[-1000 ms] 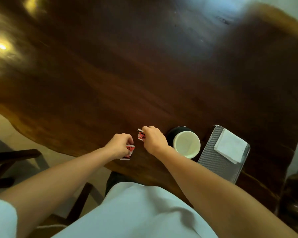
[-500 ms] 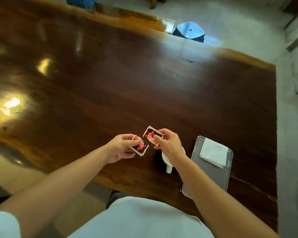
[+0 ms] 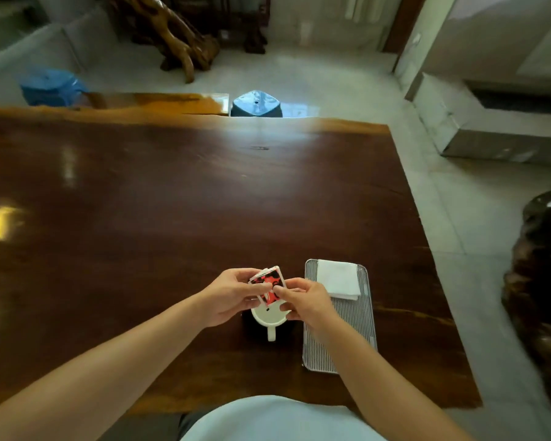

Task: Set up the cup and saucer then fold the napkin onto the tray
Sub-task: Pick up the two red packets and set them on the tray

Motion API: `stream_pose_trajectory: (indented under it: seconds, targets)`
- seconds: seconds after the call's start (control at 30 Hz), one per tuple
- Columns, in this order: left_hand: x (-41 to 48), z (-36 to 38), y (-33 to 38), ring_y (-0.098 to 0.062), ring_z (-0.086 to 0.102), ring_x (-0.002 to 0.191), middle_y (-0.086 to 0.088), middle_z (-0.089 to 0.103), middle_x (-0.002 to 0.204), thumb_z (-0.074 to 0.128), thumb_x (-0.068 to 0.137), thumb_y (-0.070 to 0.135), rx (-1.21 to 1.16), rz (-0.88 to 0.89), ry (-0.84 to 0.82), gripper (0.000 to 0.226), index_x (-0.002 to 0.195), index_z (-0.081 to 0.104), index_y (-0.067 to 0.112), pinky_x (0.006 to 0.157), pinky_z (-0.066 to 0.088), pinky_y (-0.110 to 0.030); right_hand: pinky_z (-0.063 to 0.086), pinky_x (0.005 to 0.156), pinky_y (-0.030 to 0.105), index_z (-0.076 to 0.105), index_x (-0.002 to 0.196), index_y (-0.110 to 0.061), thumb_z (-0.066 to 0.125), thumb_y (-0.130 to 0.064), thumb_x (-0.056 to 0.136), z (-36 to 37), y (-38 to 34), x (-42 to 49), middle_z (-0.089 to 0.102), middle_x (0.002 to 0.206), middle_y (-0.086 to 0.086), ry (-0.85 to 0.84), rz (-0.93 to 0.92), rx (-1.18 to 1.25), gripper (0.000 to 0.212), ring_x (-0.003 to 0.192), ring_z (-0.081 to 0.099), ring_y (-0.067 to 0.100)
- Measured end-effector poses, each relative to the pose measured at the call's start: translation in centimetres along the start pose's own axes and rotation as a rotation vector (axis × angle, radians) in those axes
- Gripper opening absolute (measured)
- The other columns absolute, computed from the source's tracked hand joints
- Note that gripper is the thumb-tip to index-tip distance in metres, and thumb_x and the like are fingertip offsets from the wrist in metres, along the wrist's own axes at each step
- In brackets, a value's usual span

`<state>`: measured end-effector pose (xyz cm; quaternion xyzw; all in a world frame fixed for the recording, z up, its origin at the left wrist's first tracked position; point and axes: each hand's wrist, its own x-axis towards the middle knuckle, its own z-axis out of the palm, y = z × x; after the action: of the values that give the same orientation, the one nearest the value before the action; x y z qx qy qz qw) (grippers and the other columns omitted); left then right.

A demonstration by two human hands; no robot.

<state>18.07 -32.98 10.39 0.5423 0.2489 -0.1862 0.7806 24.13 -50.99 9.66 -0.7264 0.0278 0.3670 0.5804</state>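
A white cup [image 3: 269,316] with its handle toward me stands on a dark saucer [image 3: 252,329] near the table's front edge. Right of it lies a ribbed silver tray [image 3: 341,338] with a folded white napkin [image 3: 339,278] on its far end. My left hand [image 3: 226,297] and my right hand [image 3: 306,300] are together just above the cup, both pinching small red, black and white packets [image 3: 269,286] stacked against each other. The hands hide part of the cup's rim.
The dark polished wooden table [image 3: 172,202] stretches far to the left and back. Behind its far edge stand a blue stool [image 3: 256,105] and a blue bin [image 3: 50,87]. A dark carved wooden object [image 3: 541,265] sits on the floor at right.
My hands have brought the two separate packets together into one stack above the cup. The view has tilted up, showing the room beyond the table.
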Motion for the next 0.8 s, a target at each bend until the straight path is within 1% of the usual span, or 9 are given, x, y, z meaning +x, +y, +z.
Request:
stream_pose_trajectory:
  seconds: [0.07, 0.13, 0.23, 0.3, 0.43, 0.53, 0.67, 0.73, 0.8]
  targets:
    - [0.3, 1.4, 0.0, -0.027, 0.076, 0.093, -0.018, 0.076, 0.106, 0.08, 0.079, -0.001, -0.01, 0.042, 0.058, 0.037, 0.115, 0.071, 0.005, 0.081, 0.062, -0.035, 0.057, 0.059, 0.024, 0.076, 0.095, -0.016, 0.083, -0.025, 0.08, -0.8, 0.2, -0.7, 0.078, 0.078, -0.001, -0.01, -0.005, -0.013, 0.019, 0.064, 0.068, 0.008]
    - [0.6, 2.5, 0.0, -0.026, 0.077, 0.091, -0.018, 0.076, 0.106, 0.079, 0.079, -0.006, 0.033, 0.05, 0.142, 0.039, 0.114, 0.068, 0.005, 0.069, 0.062, -0.029, 0.054, 0.059, 0.024, 0.077, 0.097, -0.014, 0.085, -0.024, 0.078, -1.2, 0.4, -1.2, 0.078, 0.081, 0.001, -0.027, 0.001, -0.007, 0.023, 0.066, 0.067, 0.008]
    - [1.1, 3.7, -0.2, -0.027, 0.076, 0.091, -0.019, 0.071, 0.112, 0.081, 0.078, -0.006, 0.115, 0.04, 0.198, 0.041, 0.114, 0.066, 0.004, 0.069, 0.061, -0.03, 0.052, 0.058, 0.024, 0.077, 0.097, -0.011, 0.083, -0.022, 0.08, -2.0, 1.0, -2.0, 0.075, 0.075, 0.001, 0.025, 0.013, 0.056, 0.021, 0.063, 0.064, 0.01]
    - [1.1, 4.5, -0.3, -0.029, 0.077, 0.093, -0.02, 0.073, 0.111, 0.08, 0.08, -0.004, 0.107, 0.01, 0.163, 0.039, 0.116, 0.066, 0.003, 0.071, 0.063, -0.035, 0.054, 0.061, 0.027, 0.076, 0.097, -0.008, 0.08, -0.021, 0.084, -2.7, 1.5, -2.4, 0.074, 0.077, 0.003, 0.041, 0.021, 0.132, 0.019, 0.066, 0.065, 0.012]
    - [1.2, 6.2, -0.7, -0.027, 0.078, 0.087, -0.013, 0.08, 0.093, 0.079, 0.085, 0.016, 0.216, -0.095, 0.053, 0.028, 0.11, 0.07, 0.006, 0.066, 0.063, -0.036, 0.054, 0.062, 0.029, 0.075, 0.1, -0.005, 0.077, -0.021, 0.085, -3.9, 2.3, -3.5, 0.072, 0.078, 0.005, 0.07, 0.066, 0.326, 0.022, 0.066, 0.063, 0.015]
    - [1.6, 7.0, -1.2, -0.025, 0.078, 0.084, -0.014, 0.078, 0.094, 0.076, 0.087, 0.009, 0.183, -0.117, 0.043, 0.022, 0.108, 0.071, 0.003, 0.065, 0.063, -0.032, 0.053, 0.06, 0.03, 0.075, 0.101, -0.008, 0.074, -0.023, 0.088, -4.8, 3.1, -4.1, 0.07, 0.073, 0.003, 0.109, 0.093, 0.368, 0.02, 0.068, 0.063, 0.016]
    - [2.4, 7.0, -1.6, -0.017, 0.075, 0.074, -0.015, 0.075, 0.098, 0.072, 0.09, 0.003, 0.31, -0.02, 0.166, 0.016, 0.107, 0.071, 0.003, 0.06, 0.06, -0.026, 0.049, 0.06, 0.033, 0.07, 0.108, -0.008, 0.068, -0.021, 0.094, -7.3, 4.0, -4.8, 0.063, 0.07, 0.004, 0.21, 0.121, 0.528, 0.02, 0.068, 0.06, 0.019]
    - [2.7, 6.8, -1.7, -0.016, 0.071, 0.073, -0.015, 0.073, 0.097, 0.07, 0.091, -0.001, 0.316, -0.015, 0.181, 0.018, 0.109, 0.07, 0.002, 0.059, 0.059, -0.024, 0.047, 0.06, 0.033, 0.069, 0.108, -0.008, 0.066, -0.021, 0.095, -8.2, 4.2, -5.3, 0.063, 0.072, 0.004, 0.195, 0.114, 0.554, 0.019, 0.069, 0.06, 0.019]
    - [2.8, 7.0, -1.8, -0.018, 0.07, 0.077, -0.014, 0.072, 0.096, 0.068, 0.09, -0.005, 0.26, -0.062, 0.139, 0.021, 0.111, 0.069, 0.0, 0.063, 0.06, -0.025, 0.049, 0.063, 0.031, 0.07, 0.106, -0.009, 0.067, -0.021, 0.094, -8.2, 4.2, -5.6, 0.068, 0.077, 0.004, 0.12, 0.093, 0.496, 0.017, 0.071, 0.063, 0.018]
